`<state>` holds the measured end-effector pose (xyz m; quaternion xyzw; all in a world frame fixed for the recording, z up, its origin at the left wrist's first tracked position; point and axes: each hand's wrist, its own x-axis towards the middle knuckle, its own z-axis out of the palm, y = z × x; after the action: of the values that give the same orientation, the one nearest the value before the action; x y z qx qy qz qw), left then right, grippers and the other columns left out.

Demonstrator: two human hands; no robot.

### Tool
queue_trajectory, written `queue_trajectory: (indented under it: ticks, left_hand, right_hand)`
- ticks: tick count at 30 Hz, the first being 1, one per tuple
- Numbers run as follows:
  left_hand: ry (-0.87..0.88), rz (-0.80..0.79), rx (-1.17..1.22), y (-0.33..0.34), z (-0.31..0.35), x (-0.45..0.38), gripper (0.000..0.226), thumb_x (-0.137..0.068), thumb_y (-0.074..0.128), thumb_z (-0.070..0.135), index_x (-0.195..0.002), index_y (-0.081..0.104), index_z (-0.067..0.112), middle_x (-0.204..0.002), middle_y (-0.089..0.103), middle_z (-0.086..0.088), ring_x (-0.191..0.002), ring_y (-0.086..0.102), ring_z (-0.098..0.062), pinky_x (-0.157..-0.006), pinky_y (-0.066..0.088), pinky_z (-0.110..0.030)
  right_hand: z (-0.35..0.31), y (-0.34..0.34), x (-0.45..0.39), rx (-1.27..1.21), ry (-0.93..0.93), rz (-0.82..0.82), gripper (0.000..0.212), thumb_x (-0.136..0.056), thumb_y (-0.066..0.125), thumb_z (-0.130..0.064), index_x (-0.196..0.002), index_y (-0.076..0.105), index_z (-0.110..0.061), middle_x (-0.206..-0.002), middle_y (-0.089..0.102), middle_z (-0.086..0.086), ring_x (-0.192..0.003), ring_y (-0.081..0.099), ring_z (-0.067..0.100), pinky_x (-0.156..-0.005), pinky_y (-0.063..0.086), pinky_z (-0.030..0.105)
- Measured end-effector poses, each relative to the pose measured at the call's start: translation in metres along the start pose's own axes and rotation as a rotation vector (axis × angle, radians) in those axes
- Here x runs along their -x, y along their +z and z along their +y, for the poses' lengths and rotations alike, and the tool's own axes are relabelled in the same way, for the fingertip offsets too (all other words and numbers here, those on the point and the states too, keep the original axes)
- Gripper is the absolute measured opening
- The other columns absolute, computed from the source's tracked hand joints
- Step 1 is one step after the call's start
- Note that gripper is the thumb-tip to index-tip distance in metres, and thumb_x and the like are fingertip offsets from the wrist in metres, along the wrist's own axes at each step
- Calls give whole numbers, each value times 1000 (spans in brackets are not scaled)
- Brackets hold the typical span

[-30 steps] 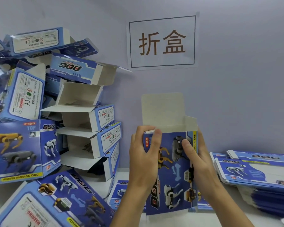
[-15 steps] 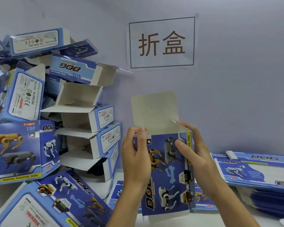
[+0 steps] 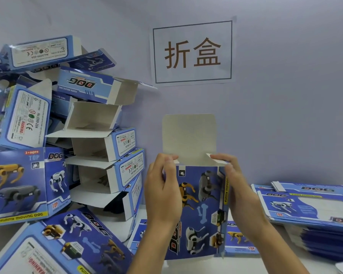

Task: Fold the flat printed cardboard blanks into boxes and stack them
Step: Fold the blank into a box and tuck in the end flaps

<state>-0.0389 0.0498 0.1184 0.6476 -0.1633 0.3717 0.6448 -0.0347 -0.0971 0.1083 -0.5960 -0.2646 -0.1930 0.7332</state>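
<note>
While both hands, left hand [image 3: 162,192] and right hand [image 3: 240,186], grip the upright box [image 3: 202,212] mid-frame, side flaps are going in; next, likely, the lid flap [image 3: 189,135] tucks down.

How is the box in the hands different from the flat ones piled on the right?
The held box is opened into a tube and stands upright; the flat blanks lie stacked. The held box's top flap sticks up bare and pale; the blanks show print. Both are blue with robot dogs.
</note>
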Motion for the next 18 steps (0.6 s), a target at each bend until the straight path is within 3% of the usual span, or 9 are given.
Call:
queue_trajectory:
  ticks: [1, 3, 6, 10, 14, 16, 18]
  left_hand:
    - [3, -5, -24, 0, 1, -1, 30, -99, 34, 41, -95, 60, 28, -94, 61, 2, -90, 61, -13, -74, 54, -36]
    - [-18, -23, -21, 0, 4, -3, 25, -104, 35, 23, -95, 59, 23, -84, 60, 8, -74, 58, -1, -60, 48, -16]
    - [-91, -110, 57, -1, 12, -5, 23, -103, 33, 8, -98, 55, 9, -67, 61, 25, -65, 58, 16, -49, 42, -3]
    - [-135, -142, 128, -2, 17, -6, 21, -105, 38, 18, -101, 53, 4, -63, 60, 25, -61, 62, 11, -45, 42, -5]
    - [-173, -120, 120, -5, 18, -8, 16, -102, 42, 12, -94, 56, 12, -64, 58, 22, -56, 60, 4, -45, 45, -12]
    - [-193, -105, 101, -5, 19, -8, 17, -101, 41, 11, -95, 55, 20, -77, 62, 16, -63, 63, -8, -52, 48, -20]
    - [-227, -88, 125, -5, 21, -7, 23, -99, 43, 13, -106, 50, 33, -100, 59, -3, -71, 63, -20, -55, 52, -23]
  right_hand:
    - [-1, 0, -1, 25, 0, 30, 22, -100, 45, -34, -108, 65, -38, -107, 70, 7, -87, 68, 21, -80, 56, 35]
    - [-3, 4, -2, 12, 26, 83, 30, -96, 43, -51, -105, 67, -34, -104, 69, 9, -76, 65, 14, -76, 54, 36]
    - [-6, 12, -3, -2, 43, 134, 30, -86, 57, -58, -96, 64, -30, -75, 61, 2, -64, 65, 13, -58, 56, 30]
    - [-8, 16, -3, -43, 59, 151, 14, -88, 59, -41, -88, 61, -27, -70, 61, -4, -63, 65, 12, -55, 56, 31]
    - [-12, 16, -3, -42, 92, 163, 20, -90, 58, -45, -83, 60, -27, -64, 51, -5, -55, 53, 8, -50, 48, 25]
    - [-12, 17, -5, 12, 106, 191, 21, -96, 54, -35, -77, 58, -28, -52, 43, -13, -48, 48, 6, -44, 44, 20]
    - [-10, 16, -6, 67, 120, 202, 27, -97, 48, -22, -73, 56, -31, -48, 40, -14, -46, 45, 8, -41, 42, 20]
